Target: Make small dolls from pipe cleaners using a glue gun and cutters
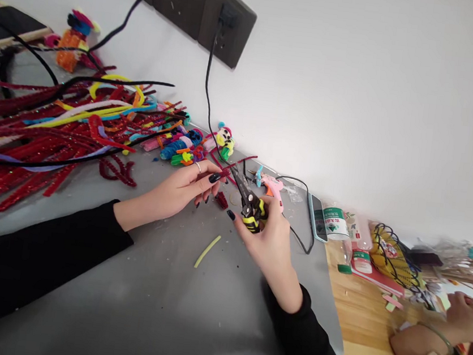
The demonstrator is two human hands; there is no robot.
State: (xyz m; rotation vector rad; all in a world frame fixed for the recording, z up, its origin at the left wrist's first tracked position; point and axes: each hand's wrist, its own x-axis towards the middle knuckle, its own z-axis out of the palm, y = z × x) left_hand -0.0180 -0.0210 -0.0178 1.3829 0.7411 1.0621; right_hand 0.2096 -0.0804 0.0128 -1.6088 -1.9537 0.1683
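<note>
My left hand (190, 186) pinches a dark red pipe cleaner (238, 162), whose thin end sticks out to the right past my fingertips. In my right hand (270, 232) is a pair of scissors (249, 199) with black and yellow handles, its blades pointing up and left at the pipe cleaner. Whether the blades touch it I cannot tell. A short dark red piece (221, 200) lies on the grey table just below my left fingertips. Nearer to me rests a short pale green strip (207, 251).
Many red and coloured pipe cleaners (76, 119) are heaped at the left, beside several small pipe-cleaner figures (184, 143). Against the wall are a pink glue gun (273, 186), a phone (317, 218) and bottles (362, 254). Cords hang from the sockets (228, 28). Another person's hand (466, 317) is at far right.
</note>
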